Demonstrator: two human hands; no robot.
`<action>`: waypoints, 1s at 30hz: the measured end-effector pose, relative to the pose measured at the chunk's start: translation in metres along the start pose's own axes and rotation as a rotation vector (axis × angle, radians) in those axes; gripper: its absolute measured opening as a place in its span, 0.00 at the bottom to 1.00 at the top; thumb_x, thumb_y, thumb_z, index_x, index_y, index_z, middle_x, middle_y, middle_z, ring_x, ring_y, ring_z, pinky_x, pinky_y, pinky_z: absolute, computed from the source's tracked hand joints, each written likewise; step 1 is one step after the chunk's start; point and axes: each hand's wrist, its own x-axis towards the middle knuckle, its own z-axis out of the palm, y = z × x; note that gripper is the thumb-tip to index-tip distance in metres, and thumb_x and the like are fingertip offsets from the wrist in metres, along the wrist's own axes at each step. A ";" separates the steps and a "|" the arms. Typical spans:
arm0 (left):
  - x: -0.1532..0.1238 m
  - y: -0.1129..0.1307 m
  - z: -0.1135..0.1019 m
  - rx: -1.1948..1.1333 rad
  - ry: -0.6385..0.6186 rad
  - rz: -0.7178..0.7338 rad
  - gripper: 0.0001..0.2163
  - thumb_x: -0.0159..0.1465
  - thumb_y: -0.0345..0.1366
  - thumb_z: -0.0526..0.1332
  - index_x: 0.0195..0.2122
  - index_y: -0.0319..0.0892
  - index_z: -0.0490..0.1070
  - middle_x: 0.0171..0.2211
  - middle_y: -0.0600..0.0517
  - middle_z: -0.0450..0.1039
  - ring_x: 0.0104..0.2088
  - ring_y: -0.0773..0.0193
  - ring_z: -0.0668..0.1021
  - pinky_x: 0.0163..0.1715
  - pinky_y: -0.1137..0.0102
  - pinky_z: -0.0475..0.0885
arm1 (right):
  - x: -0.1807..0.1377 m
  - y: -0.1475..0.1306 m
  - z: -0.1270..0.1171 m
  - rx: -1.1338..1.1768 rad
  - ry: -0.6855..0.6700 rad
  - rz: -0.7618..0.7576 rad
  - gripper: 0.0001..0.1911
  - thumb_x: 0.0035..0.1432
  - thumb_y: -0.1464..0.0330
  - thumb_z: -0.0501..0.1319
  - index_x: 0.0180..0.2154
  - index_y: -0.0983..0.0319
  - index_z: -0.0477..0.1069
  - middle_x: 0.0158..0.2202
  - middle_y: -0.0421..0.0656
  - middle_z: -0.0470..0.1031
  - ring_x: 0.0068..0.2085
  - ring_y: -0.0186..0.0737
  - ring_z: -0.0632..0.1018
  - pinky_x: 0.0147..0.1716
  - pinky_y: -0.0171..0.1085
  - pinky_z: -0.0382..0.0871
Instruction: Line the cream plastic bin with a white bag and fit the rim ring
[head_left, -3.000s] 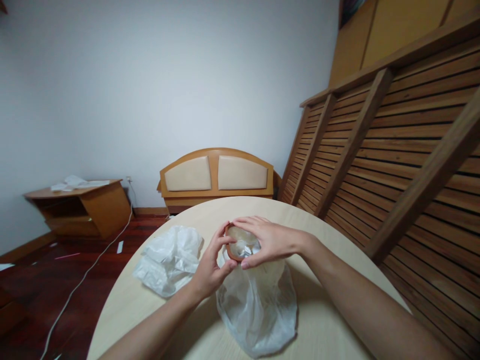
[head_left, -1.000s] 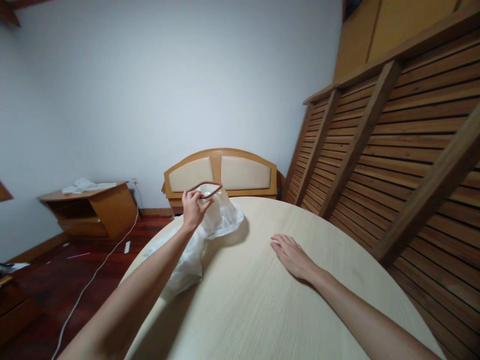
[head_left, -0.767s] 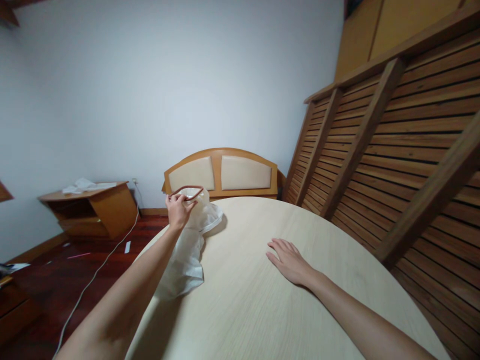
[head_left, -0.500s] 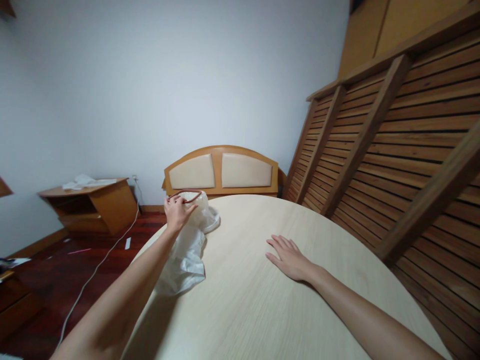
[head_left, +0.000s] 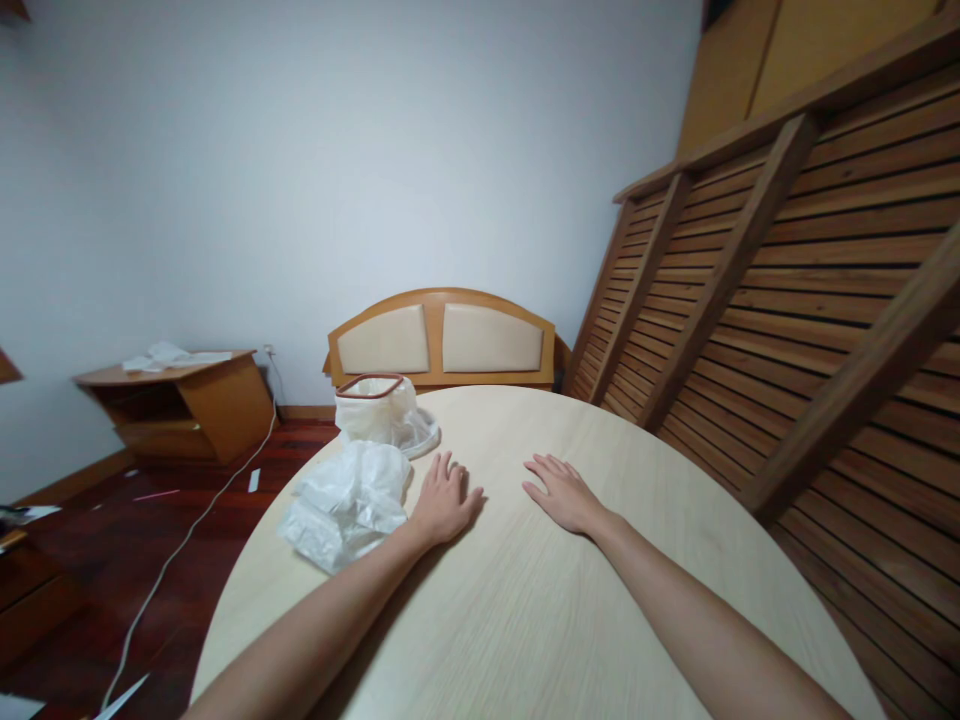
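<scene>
My left hand (head_left: 444, 502) is over the pale round table (head_left: 517, 600), fingers spread and holding nothing. Across from it my right hand (head_left: 561, 492) lies palm down on the tabletop, also with its fingers apart. Just left of my left hand, a crumpled white plastic bag (head_left: 349, 500) lies on the table. Behind that bag, near the table's far left edge, stands a small bin (head_left: 375, 415) with a brown rim. A whitish liner hangs over its outside, and loose plastic bunches at its right side.
Beyond the table is a wooden headboard (head_left: 442, 380) with two cream panels. A slatted wooden frame (head_left: 712, 300) leans along the right. On the left, a low wooden cabinet (head_left: 225, 410) bears white sheets, and a white cable (head_left: 187, 550) runs over the dark red floor.
My left hand has left the bin's rim and come right and nearer, onto the open tabletop. The bin and the crumpled bag now show uncovered. My right hand has shifted slightly.
</scene>
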 end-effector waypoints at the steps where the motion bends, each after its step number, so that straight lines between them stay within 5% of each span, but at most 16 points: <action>1: -0.002 -0.006 -0.001 0.014 -0.055 -0.004 0.23 0.69 0.48 0.53 0.57 0.37 0.66 0.69 0.35 0.54 0.71 0.43 0.54 0.69 0.49 0.53 | -0.001 0.001 0.000 0.005 0.008 -0.006 0.31 0.70 0.53 0.47 0.66 0.61 0.62 0.72 0.49 0.55 0.72 0.53 0.54 0.69 0.52 0.42; 7: 0.000 -0.032 -0.024 0.091 -0.141 0.020 0.24 0.70 0.48 0.49 0.59 0.37 0.65 0.66 0.37 0.61 0.69 0.51 0.62 0.69 0.58 0.56 | -0.001 0.005 -0.001 0.016 0.038 -0.021 0.31 0.68 0.53 0.50 0.65 0.63 0.63 0.71 0.52 0.57 0.71 0.54 0.55 0.68 0.52 0.43; 11: 0.008 -0.034 -0.024 0.106 -0.198 0.049 0.25 0.70 0.49 0.50 0.62 0.40 0.63 0.69 0.40 0.58 0.70 0.50 0.60 0.68 0.55 0.55 | 0.000 0.005 -0.002 0.012 0.041 -0.022 0.31 0.67 0.53 0.51 0.64 0.63 0.63 0.70 0.52 0.57 0.71 0.53 0.56 0.68 0.51 0.44; 17: 0.033 -0.007 -0.002 0.123 -0.202 -0.020 0.26 0.71 0.45 0.45 0.67 0.38 0.58 0.70 0.33 0.52 0.70 0.35 0.55 0.64 0.35 0.51 | 0.009 -0.003 -0.004 0.007 -0.012 0.014 0.32 0.65 0.53 0.53 0.64 0.62 0.62 0.69 0.55 0.59 0.70 0.55 0.57 0.67 0.56 0.44; 23: 0.025 0.015 0.002 0.051 -0.232 0.136 0.24 0.70 0.47 0.49 0.64 0.48 0.63 0.71 0.47 0.55 0.71 0.44 0.56 0.67 0.47 0.54 | 0.007 -0.008 0.001 0.010 0.011 0.019 0.33 0.68 0.52 0.49 0.66 0.62 0.60 0.71 0.54 0.55 0.72 0.55 0.53 0.68 0.56 0.40; 30: 0.016 0.013 -0.003 -0.004 -0.259 0.205 0.25 0.70 0.47 0.50 0.66 0.45 0.62 0.71 0.43 0.54 0.71 0.41 0.56 0.67 0.44 0.54 | -0.001 -0.008 0.000 0.028 -0.023 -0.045 0.35 0.67 0.51 0.50 0.68 0.63 0.59 0.72 0.51 0.53 0.73 0.52 0.51 0.69 0.52 0.40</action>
